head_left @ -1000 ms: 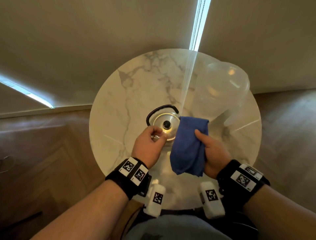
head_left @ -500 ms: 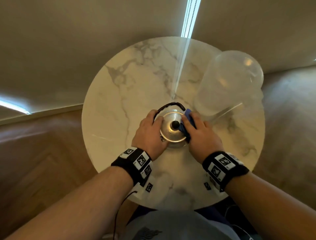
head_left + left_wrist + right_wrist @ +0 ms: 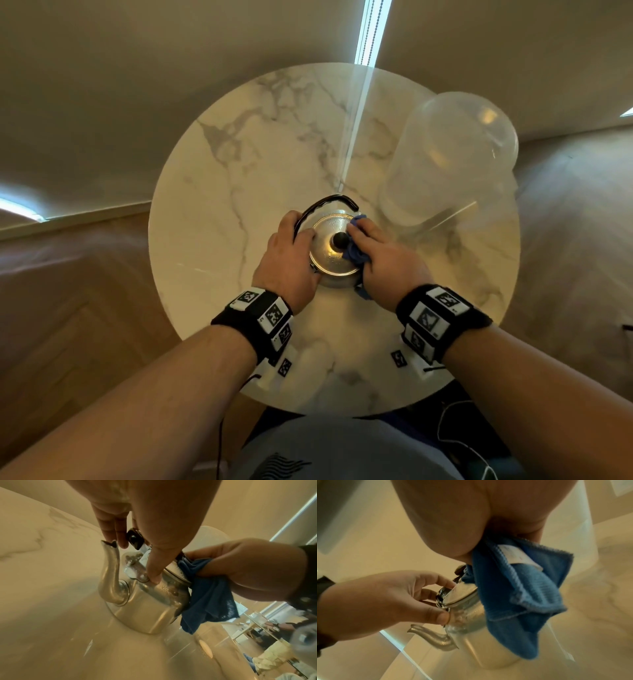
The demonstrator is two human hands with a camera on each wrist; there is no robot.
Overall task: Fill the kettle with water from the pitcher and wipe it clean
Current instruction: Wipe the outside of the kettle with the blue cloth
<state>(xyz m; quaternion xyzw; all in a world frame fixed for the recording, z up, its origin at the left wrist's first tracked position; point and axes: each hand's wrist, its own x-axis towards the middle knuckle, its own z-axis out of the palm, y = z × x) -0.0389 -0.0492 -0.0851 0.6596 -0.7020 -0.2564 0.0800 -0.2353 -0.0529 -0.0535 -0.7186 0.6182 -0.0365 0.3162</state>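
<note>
A steel kettle (image 3: 334, 260) with a black lid knob and a black handle (image 3: 325, 202) stands in the middle of the round marble table (image 3: 219, 192). My left hand (image 3: 298, 240) grips its left shoulder. In the left wrist view the thumb presses by the handle bracket and the fingers reach over near the spout (image 3: 109, 574). My right hand (image 3: 368, 243) holds a bunched blue cloth (image 3: 354, 255) against the right side of the lid. The cloth (image 3: 522, 595) hangs down the kettle's side (image 3: 471, 635). A clear plastic pitcher (image 3: 448, 161) stands at the back right.
The pitcher stands close to the kettle's right side, just beyond my right hand. Bare marble lies to the left and behind the kettle. The table's near edge (image 3: 342, 411) is at my body; wooden floor surrounds the table.
A second ago my right hand held the cloth hanging loose in front of the kettle. Both hands then came onto the kettle, and the cloth now lies bunched on the lid.
</note>
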